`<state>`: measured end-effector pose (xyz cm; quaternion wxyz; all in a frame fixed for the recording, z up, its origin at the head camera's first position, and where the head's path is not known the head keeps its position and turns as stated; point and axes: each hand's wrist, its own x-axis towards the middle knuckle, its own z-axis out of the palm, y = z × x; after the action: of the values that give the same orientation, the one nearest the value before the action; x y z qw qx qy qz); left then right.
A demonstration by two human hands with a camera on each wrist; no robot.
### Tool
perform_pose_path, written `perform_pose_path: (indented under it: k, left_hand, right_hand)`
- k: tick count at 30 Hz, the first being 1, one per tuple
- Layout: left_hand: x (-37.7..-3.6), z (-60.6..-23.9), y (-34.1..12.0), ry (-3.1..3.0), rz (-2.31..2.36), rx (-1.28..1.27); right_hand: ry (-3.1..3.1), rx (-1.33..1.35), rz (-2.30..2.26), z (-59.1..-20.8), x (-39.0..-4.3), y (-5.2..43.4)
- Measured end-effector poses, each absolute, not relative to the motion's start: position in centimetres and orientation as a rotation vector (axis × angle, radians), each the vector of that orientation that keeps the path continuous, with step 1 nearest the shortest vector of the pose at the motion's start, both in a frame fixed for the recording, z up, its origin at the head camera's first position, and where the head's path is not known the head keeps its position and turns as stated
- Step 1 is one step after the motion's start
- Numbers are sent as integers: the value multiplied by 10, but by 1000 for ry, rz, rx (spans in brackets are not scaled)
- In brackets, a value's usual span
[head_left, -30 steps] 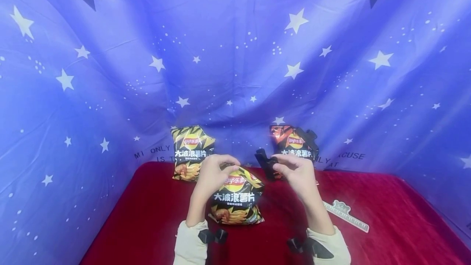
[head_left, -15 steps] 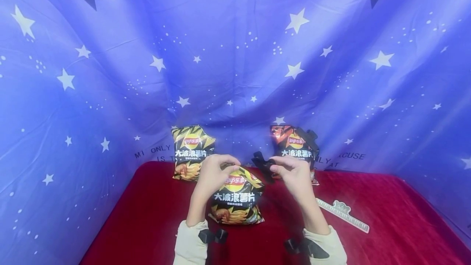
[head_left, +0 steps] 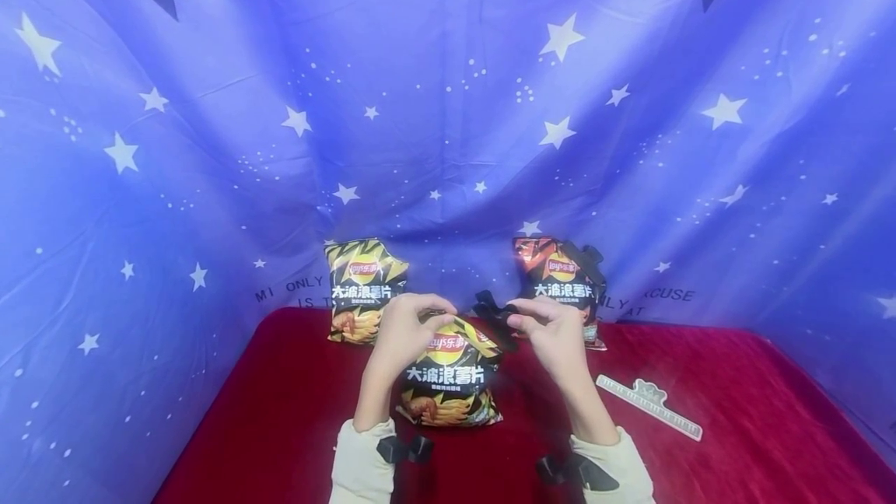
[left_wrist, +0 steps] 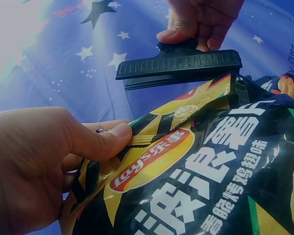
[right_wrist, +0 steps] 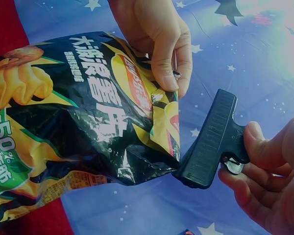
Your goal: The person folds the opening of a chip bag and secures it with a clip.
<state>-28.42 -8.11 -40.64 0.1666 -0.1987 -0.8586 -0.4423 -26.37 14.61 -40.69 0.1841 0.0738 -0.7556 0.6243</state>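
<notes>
A black and yellow chip bag [head_left: 448, 387] stands at the middle of the table, its top edge folded over. My left hand [head_left: 413, 325] pinches that folded top at its left end, thumb in front, as the left wrist view also shows. My right hand [head_left: 553, 333] squeezes the handles of a black bag clip [right_wrist: 210, 139] between thumb and fingers. In the right wrist view the clip's jaws are slightly parted, right at the free corner of the bag's folded top. Whether the clip touches the bag I cannot tell.
Behind on the left stands another yellow chip bag [head_left: 364, 286]. A red chip bag [head_left: 553, 271] at the back right carries a black clip [head_left: 586, 259] on its corner. A pale ruler-like clip [head_left: 651, 407] lies on the red tablecloth [head_left: 756, 387] to the right.
My right hand has moved left with the black bag clip, bringing it closer to the folded bag top. The left hand and the bag have stayed put.
</notes>
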Motion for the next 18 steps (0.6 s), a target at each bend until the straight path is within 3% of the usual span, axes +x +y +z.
perform_pose_path:
  k: [18]
  left_hand:
    - [-283, -405, -83, -2442, -1251, -570]
  right_hand:
    - [-2149, 222, 1677, -410, -263, 136]
